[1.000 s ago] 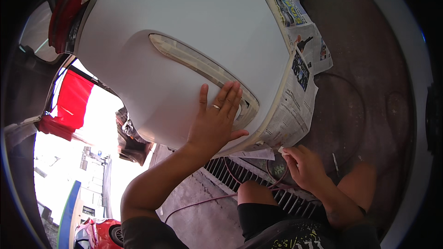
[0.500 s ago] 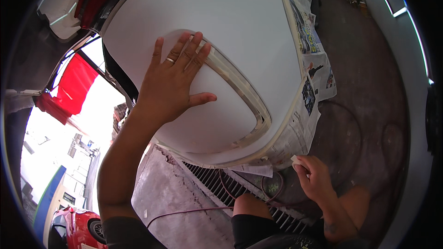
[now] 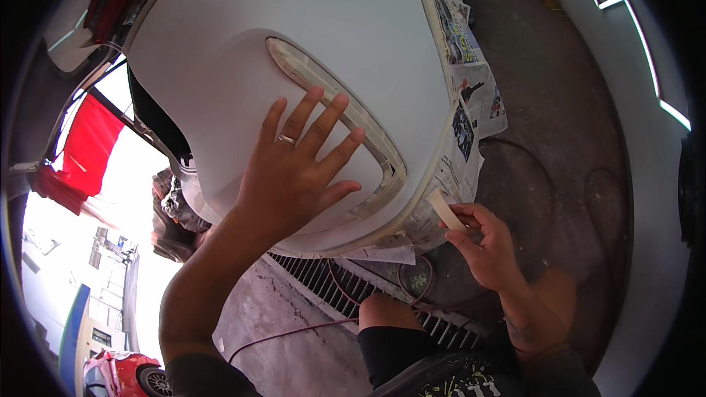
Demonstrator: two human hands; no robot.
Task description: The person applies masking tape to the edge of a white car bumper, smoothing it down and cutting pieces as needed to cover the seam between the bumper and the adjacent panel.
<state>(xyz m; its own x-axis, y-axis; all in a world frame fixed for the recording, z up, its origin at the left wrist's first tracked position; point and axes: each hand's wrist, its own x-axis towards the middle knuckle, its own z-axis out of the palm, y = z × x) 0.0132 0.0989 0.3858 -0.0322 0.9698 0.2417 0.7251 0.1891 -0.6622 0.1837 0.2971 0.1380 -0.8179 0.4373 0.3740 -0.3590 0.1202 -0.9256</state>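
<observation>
A pale grey car body panel (image 3: pixel 368 37) fills the middle of the view. Set in it is a curved, slot-like recess lined with beige tape (image 3: pixel 353 106). My left hand (image 3: pixel 290 165) is spread over the panel, fingertips at the lower side of the taped recess; a ring shows on one finger. Whether its palm rests on the surface, I cannot tell. At the panel's lower right edge, my right hand (image 3: pixel 482 242) pinches a narrow beige piece (image 3: pixel 445 209), seemingly masking tape seen edge-on, between thumb and fingers.
Newspaper masking (image 3: pixel 463 140) borders the panel on the right. Below run a floor grate (image 3: pixel 316 283) and a thin hose (image 3: pixel 294 329). Red cloth (image 3: pixel 92 143) hangs at the left, above a patterned dark bundle (image 3: pixel 173 224). A red car (image 3: pixel 121 375) stands at lower left.
My left hand has moved down along the panel, uncovering the recess's upper end. My right hand has risen toward the panel edge, showing more of the beige piece. The view has shifted slightly.
</observation>
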